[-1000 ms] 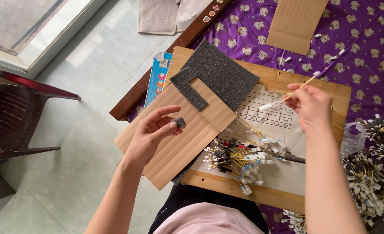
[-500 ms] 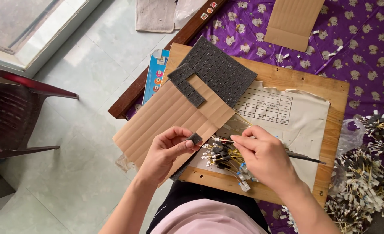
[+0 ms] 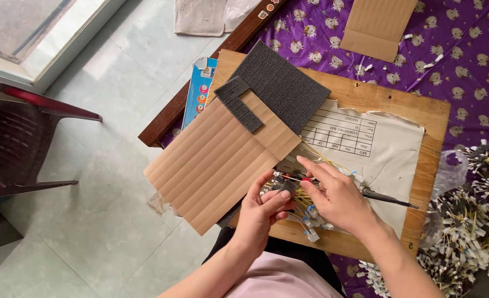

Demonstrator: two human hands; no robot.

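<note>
Left hand [image 3: 264,207]: raised just above the near edge of the wooden board [image 3: 429,118]; grip narrow, thumb and fingers pinched on a small dark grey foam piece [image 3: 286,187], which sits at the fingertips, level with the right hand's fingers.

Right hand [image 3: 338,198]: directly beside the left, fingertips meeting it at the foam piece; grip narrow, closed on a thin wire with a red tip [image 3: 305,179]. A slim dark tool [image 3: 390,198] runs out from under this hand toward the right; whether the hand grasps it cannot be told.

Bundle of yellow wires with white connectors [image 3: 310,218]: lying on the board beneath both hands, partly hidden by them.

Corrugated cardboard sheet [image 3: 217,160]: on the left part of the board, overhanging its edge, just left of the left hand.

Scored dark foam sheet [image 3: 286,85]: on the far end of the cardboard, with a smaller foam strip [image 3: 239,102] beside it.

Printed paper sheet [image 3: 390,146]: on the board, under the right hand.

Purple patterned cloth [image 3: 465,60]: beneath the board.

Heap of further wired connectors [image 3: 470,221]: on the right, off the board.
</note>
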